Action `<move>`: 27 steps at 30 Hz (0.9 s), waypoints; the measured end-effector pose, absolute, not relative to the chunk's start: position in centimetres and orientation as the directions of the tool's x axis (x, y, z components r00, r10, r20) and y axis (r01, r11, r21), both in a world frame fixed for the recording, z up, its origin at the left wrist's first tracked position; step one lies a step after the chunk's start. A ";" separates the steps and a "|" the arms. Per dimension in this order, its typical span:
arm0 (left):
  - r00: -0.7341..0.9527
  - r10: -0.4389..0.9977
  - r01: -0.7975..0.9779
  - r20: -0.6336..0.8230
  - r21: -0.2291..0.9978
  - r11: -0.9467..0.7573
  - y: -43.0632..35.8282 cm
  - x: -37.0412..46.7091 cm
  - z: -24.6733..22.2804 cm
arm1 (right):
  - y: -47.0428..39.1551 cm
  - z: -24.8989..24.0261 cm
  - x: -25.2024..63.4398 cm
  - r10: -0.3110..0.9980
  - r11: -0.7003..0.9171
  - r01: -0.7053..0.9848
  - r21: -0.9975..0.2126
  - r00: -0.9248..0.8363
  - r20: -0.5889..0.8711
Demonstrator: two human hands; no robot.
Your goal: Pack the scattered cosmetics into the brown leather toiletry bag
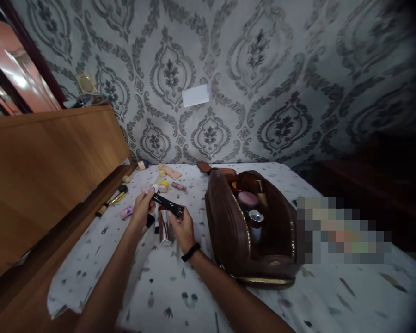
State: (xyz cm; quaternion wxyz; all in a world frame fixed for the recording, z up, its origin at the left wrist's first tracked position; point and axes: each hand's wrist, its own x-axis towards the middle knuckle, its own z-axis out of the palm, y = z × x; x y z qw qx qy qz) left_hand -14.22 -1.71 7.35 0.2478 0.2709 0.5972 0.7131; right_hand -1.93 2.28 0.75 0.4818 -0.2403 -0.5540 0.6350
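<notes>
A glossy black tube (166, 204) lies between my two hands, above the bed. My left hand (144, 207) pinches its far-left end. The fingers of my right hand (183, 227), with a black band at the wrist, are closed on its other end. Just below the tube, a shiny silver and red cylinder (164, 227) rests on the patterned sheet. To the right stands a brown zip bag (225, 222), gaping open. Inside it are a pink round item (247, 199), a silver-lidded jar (256, 217) and a brush-like item (261, 196).
Several small cosmetics lie beyond my hands, among them a yellow-banded jar (163, 186), a pink tube (178, 186) and a purple bottle (126, 212). A wooden headboard (55, 175) borders the left side. Behind is a papered wall (208, 60). A blurred-out patch covers something at the right.
</notes>
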 end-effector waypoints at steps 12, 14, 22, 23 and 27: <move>-0.737 0.667 -0.034 0.110 0.979 -0.199 -3.2 -15.6 5.1 | 2.5 0.9 -2.0 0.845 -0.029 -0.328 -0.944 -0.513 0.153; -0.736 0.665 -0.026 0.130 0.975 -0.220 -3.3 -15.7 5.1 | 2.4 1.0 -1.9 0.837 -0.037 -0.318 -0.947 -0.527 0.144; -0.753 0.639 -0.008 0.158 0.968 -0.250 -3.5 -15.9 5.5 | 2.5 0.8 -1.9 0.838 -0.067 -0.308 -0.949 -0.533 0.114; -0.755 0.635 -0.004 0.164 0.967 -0.254 -3.5 -15.9 5.6 | 2.6 0.8 -1.9 0.840 -0.068 -0.313 -0.947 -0.531 0.115; -0.759 0.624 0.017 0.183 0.965 -0.262 -3.6 -15.9 5.8 | 2.7 0.8 -1.9 0.853 -0.062 -0.344 -0.937 -0.505 0.129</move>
